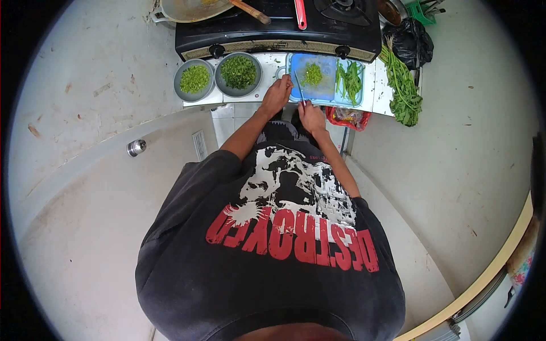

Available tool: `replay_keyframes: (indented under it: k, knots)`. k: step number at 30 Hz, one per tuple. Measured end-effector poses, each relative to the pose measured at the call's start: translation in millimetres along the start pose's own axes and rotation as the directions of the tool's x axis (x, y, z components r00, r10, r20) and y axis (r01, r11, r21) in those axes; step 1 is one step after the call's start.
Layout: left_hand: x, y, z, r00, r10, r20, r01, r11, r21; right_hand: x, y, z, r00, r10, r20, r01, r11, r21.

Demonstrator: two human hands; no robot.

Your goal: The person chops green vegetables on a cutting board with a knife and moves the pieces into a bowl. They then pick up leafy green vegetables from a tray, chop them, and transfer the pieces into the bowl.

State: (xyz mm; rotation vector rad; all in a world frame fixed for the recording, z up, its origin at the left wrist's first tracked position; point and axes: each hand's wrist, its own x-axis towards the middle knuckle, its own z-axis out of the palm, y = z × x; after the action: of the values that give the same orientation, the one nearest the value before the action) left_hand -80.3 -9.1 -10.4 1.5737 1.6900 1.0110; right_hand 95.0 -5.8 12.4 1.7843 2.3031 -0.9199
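Observation:
My right hand [311,117] is wrapped round the handle of a knife [300,90], whose blade points away from me over the blue cutting board [324,93]. My left hand [277,95] is beside the blade at the board's left edge, its fingers bent together; what they hold, if anything, is hidden. Chopped green stems [312,74] lie in a small pile on the board. To the right, uncut leafy greens [350,80] rest in the light blue tray [359,102] that surrounds the board.
Left of the board stand a bowl of light green pieces [194,79] and a bowl of darker chopped leaves [238,72]. Behind is a black gas stove [256,35] with a pan [193,8]. A bunch of greens [402,85] and a black plastic bag [410,42] lie right.

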Motion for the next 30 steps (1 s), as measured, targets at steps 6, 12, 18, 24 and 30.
replay_keyframes:
  k: [6, 12, 18, 24, 30]
  knots:
    - [-1.6, -2.8, 2.2, 0.999, -0.033, 0.006, 0.033, 0.999, -0.039, -8.4, -5.1, -4.7, 0.999, -0.038, 0.039, 0.037, 0.999, 0.011]
    - [-1.8, -2.8, 2.5, 1.000, -0.029, 0.003, 0.029, 0.999, -0.036, -4.5, -5.8, 0.5, 0.998, -0.048, 0.040, 0.048, 0.999, 0.018]
    - [-1.7, 1.2, -1.2, 1.000, -0.012, 0.017, 0.012, 1.000, -0.008, -4.6, -4.4, 4.3, 0.998, -0.049, 0.030, 0.049, 0.999, 0.023]
    - [-1.4, -0.5, 0.8, 1.000, 0.019, 0.009, -0.019, 1.000, 0.003, -12.5, -4.1, 0.5, 0.998, -0.036, 0.055, 0.035, 0.999, 0.019]
    - [-1.2, 6.5, -2.2, 0.999, 0.049, -0.004, -0.048, 0.999, 0.024, -5.0, -3.8, 5.0, 0.998, -0.056, 0.025, 0.056, 0.998, 0.013]
